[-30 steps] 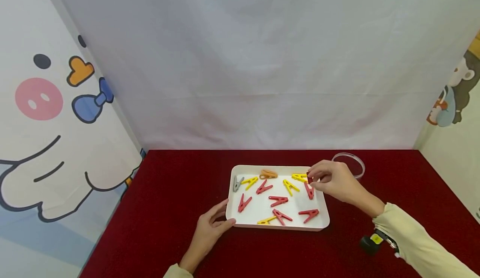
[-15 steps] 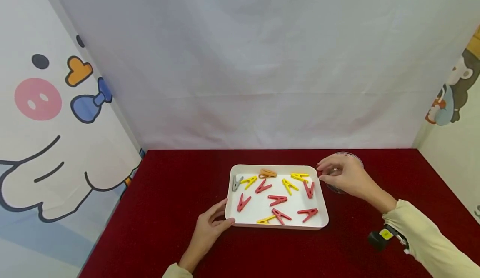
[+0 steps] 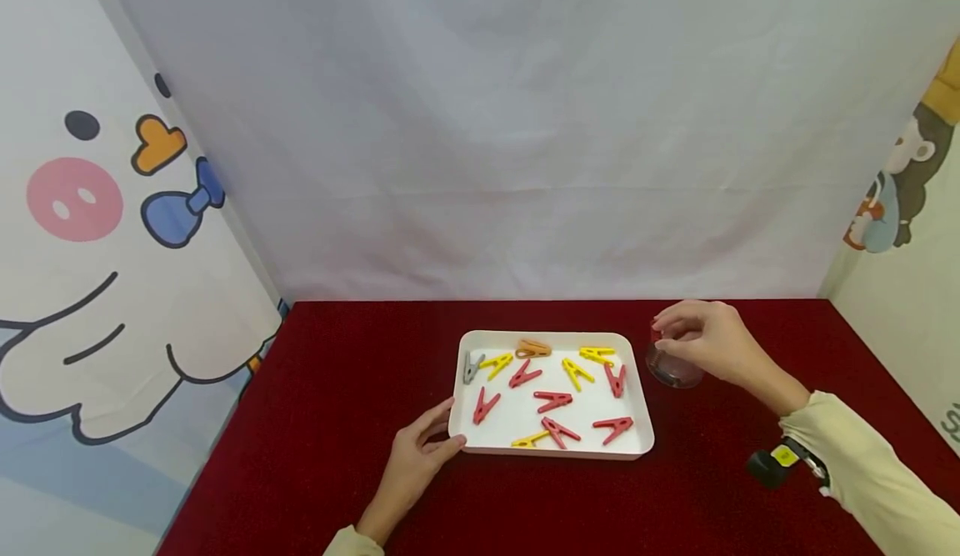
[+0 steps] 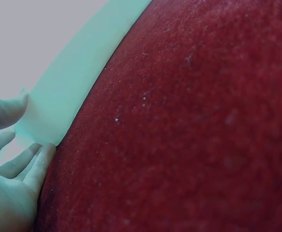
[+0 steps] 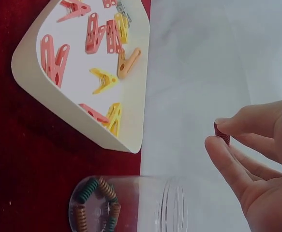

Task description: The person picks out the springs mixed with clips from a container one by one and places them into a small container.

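Note:
Thumb and fingers of my left hand [image 3: 411, 460] hold the front left corner of a shallow white tray [image 3: 588, 406]. In the left wrist view its fingertips [image 4: 46, 152] rest against the tray's outer wall. My right hand [image 3: 708, 341] pinches a small dark red coil spring [image 5: 222, 134] between thumb and fingertips. Below that hand, to the right of the tray, stands a clear round jar [image 3: 675, 373], partly hidden by the hand in the head view. Through its wall, in the right wrist view, show green springs [image 5: 88, 190] and brown springs [image 5: 81, 218] at the bottom.
Clothespins lie spread in the tray: several red ones [image 3: 617, 428], several yellow ones [image 3: 577, 374], a grey one [image 3: 472, 368] and an orange one [image 3: 534, 348]. Dark red cloth [image 3: 360, 373] covers the table, and a white curtain [image 3: 525, 164] hangs behind it.
My right hand has moved right with the pinched spring, from above the tray's right edge to over the jar. The left hand stays at the tray corner.

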The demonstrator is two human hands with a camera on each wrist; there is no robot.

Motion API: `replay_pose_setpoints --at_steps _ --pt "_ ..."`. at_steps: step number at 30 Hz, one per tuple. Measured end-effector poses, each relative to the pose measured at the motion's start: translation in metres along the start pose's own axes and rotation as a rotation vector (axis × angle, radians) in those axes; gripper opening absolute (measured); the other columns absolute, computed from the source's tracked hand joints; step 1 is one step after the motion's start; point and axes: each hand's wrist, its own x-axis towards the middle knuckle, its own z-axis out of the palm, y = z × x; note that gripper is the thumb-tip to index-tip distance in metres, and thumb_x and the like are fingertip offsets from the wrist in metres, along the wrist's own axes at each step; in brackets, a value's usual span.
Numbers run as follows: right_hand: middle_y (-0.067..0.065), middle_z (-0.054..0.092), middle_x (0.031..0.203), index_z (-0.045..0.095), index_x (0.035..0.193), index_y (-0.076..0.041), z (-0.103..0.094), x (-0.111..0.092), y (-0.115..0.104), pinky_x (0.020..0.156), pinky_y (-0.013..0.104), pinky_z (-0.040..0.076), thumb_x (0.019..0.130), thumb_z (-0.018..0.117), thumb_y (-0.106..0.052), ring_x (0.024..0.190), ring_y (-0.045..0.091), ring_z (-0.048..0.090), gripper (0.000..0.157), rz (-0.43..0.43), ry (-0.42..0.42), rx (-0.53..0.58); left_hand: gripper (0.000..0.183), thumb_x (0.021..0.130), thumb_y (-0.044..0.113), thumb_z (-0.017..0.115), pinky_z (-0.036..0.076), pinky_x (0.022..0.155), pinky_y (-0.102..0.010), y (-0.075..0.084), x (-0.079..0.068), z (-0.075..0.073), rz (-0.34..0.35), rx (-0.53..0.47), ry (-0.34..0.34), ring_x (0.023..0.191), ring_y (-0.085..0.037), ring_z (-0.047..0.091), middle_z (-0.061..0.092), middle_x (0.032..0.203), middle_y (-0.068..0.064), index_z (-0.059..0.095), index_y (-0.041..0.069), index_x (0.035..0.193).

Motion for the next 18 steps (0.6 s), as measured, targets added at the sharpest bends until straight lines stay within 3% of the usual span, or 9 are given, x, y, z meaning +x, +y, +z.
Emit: replay_pose_setpoints --at_steps 11,18 --pt "0.007 0.069 0.078 0.072 0.089 -0.001 -0.012 -0.003 0.011 0.055 0.021 0.051 0.072 0.077 -0.001 0.067 0.011 0.063 0.017 0.103 -0.001 0.019 0.056 0.081 0.011 0.075 0.051 0.081 -0.023 0.000 0.000 -0.001 -0.007 0.009 0.005 0.110 -0.030 0.056 0.055 0.130 -0.015 0.054 0.008 0.133" --pt "0.006 0.069 0.075 0.072 0.088 -0.001 -0.017 -0.004 0.018 0.053 0.021 0.049 0.072 0.078 -0.003 0.066 0.010 0.062 0.018 0.096 0.009 -0.013 0.056 0.083 0.010 0.073 0.051 0.081 -0.025 0.007 -0.001 0.000 -0.036 0.010 0.000 0.112 -0.030 0.055 0.053 0.133 -0.016 0.052 0.006 0.135"
